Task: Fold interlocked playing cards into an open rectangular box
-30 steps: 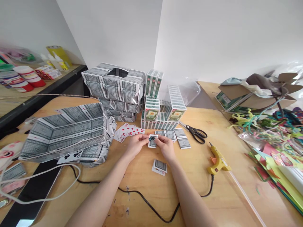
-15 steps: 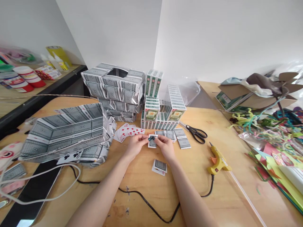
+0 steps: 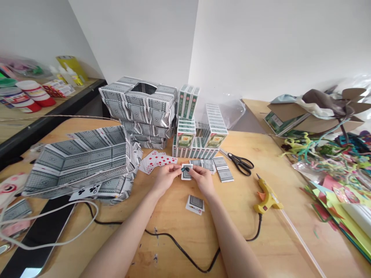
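Observation:
My left hand [image 3: 167,177] and my right hand [image 3: 202,177] meet over the middle of the table, each pinching one side of a playing card [image 3: 187,175] with a grey patterned back. Dark bits show at my thumb tips, too small to make out. Closer to me lies a small pair of cards [image 3: 195,204], one grey back over a face-up one. Just beyond my hands are grey-backed cards [image 3: 223,170] in stacks. Left of them, red diamond cards [image 3: 158,160] are fanned out face up.
Boxed card decks [image 3: 195,150] are piled at the back, beside a bin built from cards [image 3: 150,108]. An open card-built box [image 3: 87,158] stands left. Black scissors [image 3: 240,164] and a yellow glue gun [image 3: 268,199] lie right. The gun's black cord [image 3: 179,247] crosses in front.
Hardly anything differs. The held card and my thumbs have shifted very slightly; both hands keep their pinch in the same place.

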Demonstrator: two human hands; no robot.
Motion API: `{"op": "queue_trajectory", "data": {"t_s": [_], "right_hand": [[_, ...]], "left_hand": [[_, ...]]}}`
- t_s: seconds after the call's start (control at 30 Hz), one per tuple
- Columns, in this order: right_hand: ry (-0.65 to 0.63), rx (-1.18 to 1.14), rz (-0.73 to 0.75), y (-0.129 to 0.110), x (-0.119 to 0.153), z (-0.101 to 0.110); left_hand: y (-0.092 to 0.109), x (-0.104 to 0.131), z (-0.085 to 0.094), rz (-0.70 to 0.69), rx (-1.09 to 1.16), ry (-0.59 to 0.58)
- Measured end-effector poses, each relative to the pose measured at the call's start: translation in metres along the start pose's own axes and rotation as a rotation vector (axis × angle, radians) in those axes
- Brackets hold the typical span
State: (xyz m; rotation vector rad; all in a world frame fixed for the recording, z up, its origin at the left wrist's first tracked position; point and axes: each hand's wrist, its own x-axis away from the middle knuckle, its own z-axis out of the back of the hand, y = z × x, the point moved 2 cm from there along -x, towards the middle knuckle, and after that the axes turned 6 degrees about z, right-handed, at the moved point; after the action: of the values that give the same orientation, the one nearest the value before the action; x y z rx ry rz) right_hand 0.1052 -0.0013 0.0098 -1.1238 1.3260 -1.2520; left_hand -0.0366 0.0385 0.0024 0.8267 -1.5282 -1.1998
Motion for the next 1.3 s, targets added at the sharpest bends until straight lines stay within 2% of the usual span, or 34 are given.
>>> {"op": "queue_trajectory", "data": {"t_s": [0.77,1.0,1.3], "right_hand": [[0.013,-0.039,0.010,0.0004,-0.0001,0.0001],[-0.080,-0.149,-0.061,0.0031,0.0000,-0.0024],[-0.077,-0.166,-0.064,0.0016,-0.0002,-0.0031]], "left_hand": [[0.0010,0.0008,-0.0003,-0.001,0.016,-0.017],[0.0032,0.0013,0.0014,-0.012,0.066,0.029],[0.0040,0.0018,0.0008,-0.013,0.077,0.029]]}}
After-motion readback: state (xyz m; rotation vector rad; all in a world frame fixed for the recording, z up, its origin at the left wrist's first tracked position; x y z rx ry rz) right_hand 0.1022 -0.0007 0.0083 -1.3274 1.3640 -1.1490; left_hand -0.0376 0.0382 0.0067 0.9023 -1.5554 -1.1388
